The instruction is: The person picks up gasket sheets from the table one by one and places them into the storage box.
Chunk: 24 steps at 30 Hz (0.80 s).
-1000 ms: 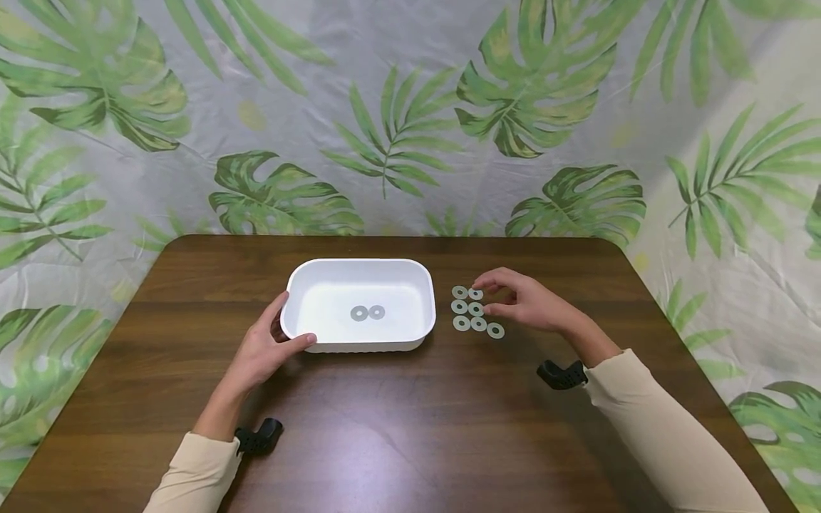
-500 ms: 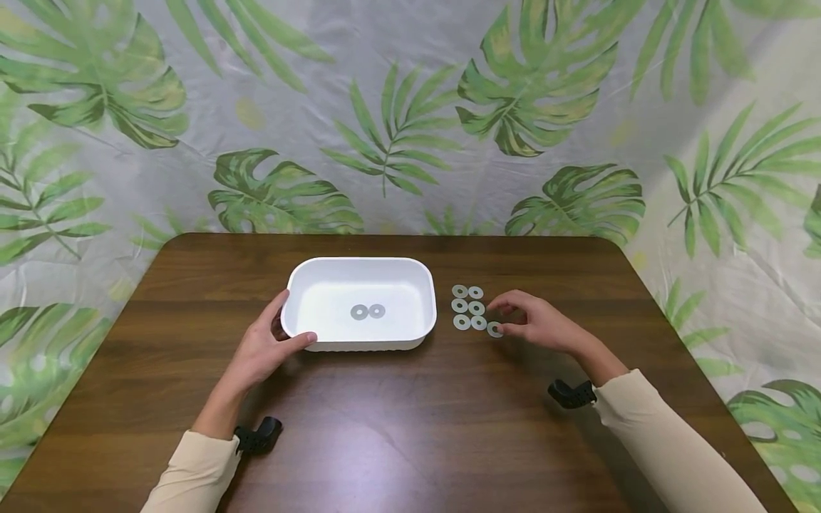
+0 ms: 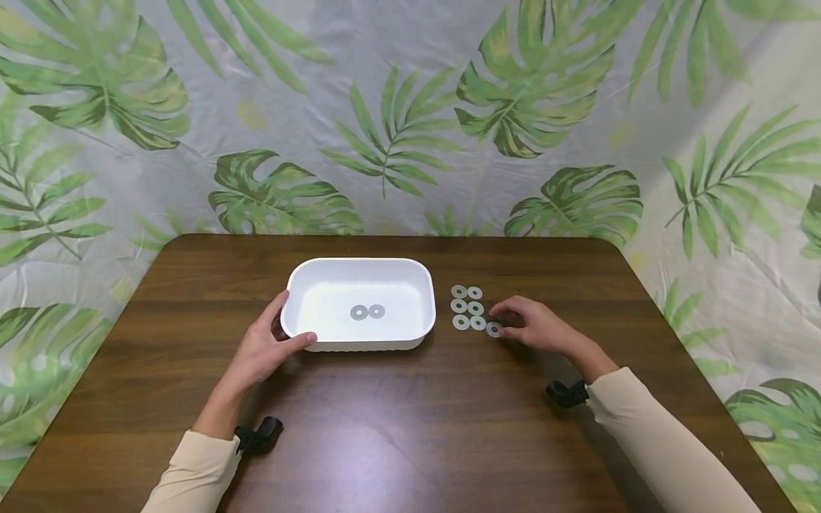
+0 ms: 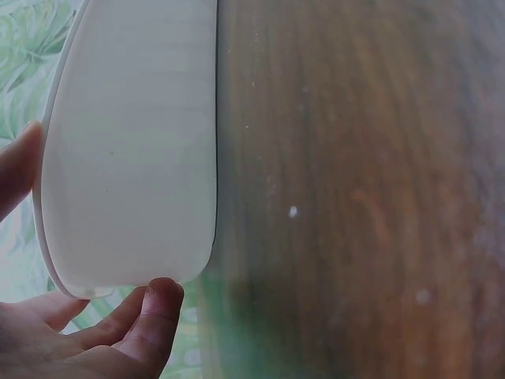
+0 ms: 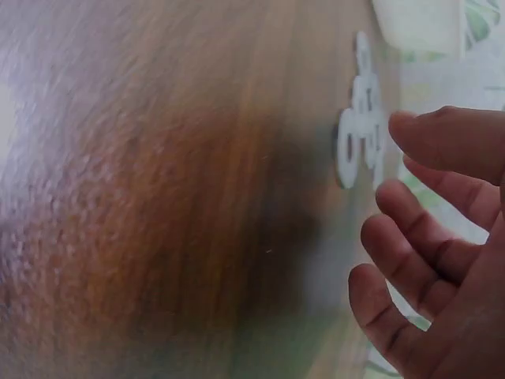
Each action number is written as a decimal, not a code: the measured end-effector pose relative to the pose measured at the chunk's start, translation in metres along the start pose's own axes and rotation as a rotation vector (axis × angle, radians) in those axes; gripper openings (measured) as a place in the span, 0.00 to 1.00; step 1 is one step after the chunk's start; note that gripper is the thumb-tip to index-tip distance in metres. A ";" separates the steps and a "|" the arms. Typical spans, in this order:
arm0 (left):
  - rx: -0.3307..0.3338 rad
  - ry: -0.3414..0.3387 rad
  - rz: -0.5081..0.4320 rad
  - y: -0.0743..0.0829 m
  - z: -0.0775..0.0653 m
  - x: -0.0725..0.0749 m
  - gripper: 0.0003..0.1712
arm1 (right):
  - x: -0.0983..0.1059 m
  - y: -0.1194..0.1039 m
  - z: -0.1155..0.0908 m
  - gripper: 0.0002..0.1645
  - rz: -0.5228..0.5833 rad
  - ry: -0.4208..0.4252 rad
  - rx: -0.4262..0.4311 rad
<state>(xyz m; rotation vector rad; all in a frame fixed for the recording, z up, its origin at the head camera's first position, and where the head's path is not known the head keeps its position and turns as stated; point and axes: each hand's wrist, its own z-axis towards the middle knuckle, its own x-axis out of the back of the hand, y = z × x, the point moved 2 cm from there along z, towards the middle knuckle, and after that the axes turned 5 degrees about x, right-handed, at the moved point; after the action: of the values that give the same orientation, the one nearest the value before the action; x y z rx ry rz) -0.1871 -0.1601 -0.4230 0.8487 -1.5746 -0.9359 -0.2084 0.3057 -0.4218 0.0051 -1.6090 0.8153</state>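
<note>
My left hand (image 3: 261,350) grips the near left corner of a white plastic tub (image 3: 359,347). Its thumb lies on the rim, and in the left wrist view the fingers (image 4: 156,316) press the end wall of the tub (image 4: 130,158). Two flat grey washers (image 3: 359,313) lie side by side on the tub's floor. Right of the tub, several more washers (image 3: 475,308) are laid out flat in short rows. Beside them hovers my right hand (image 3: 541,326), fingers loosely bent and nothing held. Its thumb tip is right at the rightmost washer (image 3: 492,329).
Everything sits on a dark brown wooden table (image 3: 385,427) with rounded far corners. Behind its far edge hangs a pale cloth (image 3: 410,128) with green leaf prints. A black wrist mount (image 3: 566,393) sticks out below the right sleeve.
My right hand has moved back toward me and slightly right, from the far washers to the rightmost one in the near row. The left hand and tub have stayed put.
</note>
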 end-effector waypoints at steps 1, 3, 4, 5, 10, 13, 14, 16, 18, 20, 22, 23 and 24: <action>0.005 0.001 0.001 -0.001 0.000 0.000 0.57 | -0.001 0.000 0.001 0.20 -0.007 -0.016 -0.002; 0.013 0.005 0.008 -0.002 0.001 0.000 0.57 | -0.003 0.002 0.002 0.21 -0.029 -0.044 -0.009; 0.016 0.006 0.009 -0.002 0.001 0.000 0.57 | -0.004 0.003 0.003 0.21 -0.040 -0.054 -0.009; 0.017 0.007 0.012 -0.003 0.001 0.000 0.57 | -0.005 0.004 0.004 0.21 -0.052 -0.063 -0.007; 0.010 0.005 0.003 -0.002 0.001 0.000 0.57 | -0.008 0.006 0.008 0.16 -0.082 -0.051 -0.004; 0.003 0.003 -0.014 -0.001 0.000 0.001 0.57 | -0.008 0.005 0.010 0.15 -0.080 -0.050 -0.003; 0.001 0.004 -0.017 -0.001 0.000 0.001 0.57 | -0.008 0.005 0.010 0.14 -0.077 -0.054 -0.007; -0.003 0.005 -0.015 0.000 -0.001 0.001 0.57 | -0.008 0.004 0.011 0.14 -0.073 -0.064 -0.011; -0.004 0.003 -0.013 0.000 0.000 0.001 0.57 | -0.008 0.004 0.011 0.14 -0.073 -0.073 -0.021; -0.002 0.002 -0.009 0.000 0.000 0.001 0.57 | -0.008 0.004 0.012 0.14 -0.081 -0.079 -0.029; 0.004 -0.002 -0.007 -0.001 0.000 0.000 0.57 | -0.008 0.004 0.012 0.13 -0.084 -0.083 -0.032; 0.006 -0.003 -0.004 -0.001 0.000 0.000 0.57 | -0.008 0.004 0.012 0.13 -0.086 -0.084 -0.034; 0.009 -0.002 0.000 -0.001 0.000 0.000 0.57 | -0.008 0.003 0.012 0.13 -0.086 -0.083 -0.037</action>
<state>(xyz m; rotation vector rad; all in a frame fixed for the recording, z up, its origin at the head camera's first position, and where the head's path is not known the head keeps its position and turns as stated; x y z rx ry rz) -0.1872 -0.1606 -0.4238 0.8543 -1.5809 -0.9305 -0.2186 0.2988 -0.4300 0.0813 -1.6900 0.7268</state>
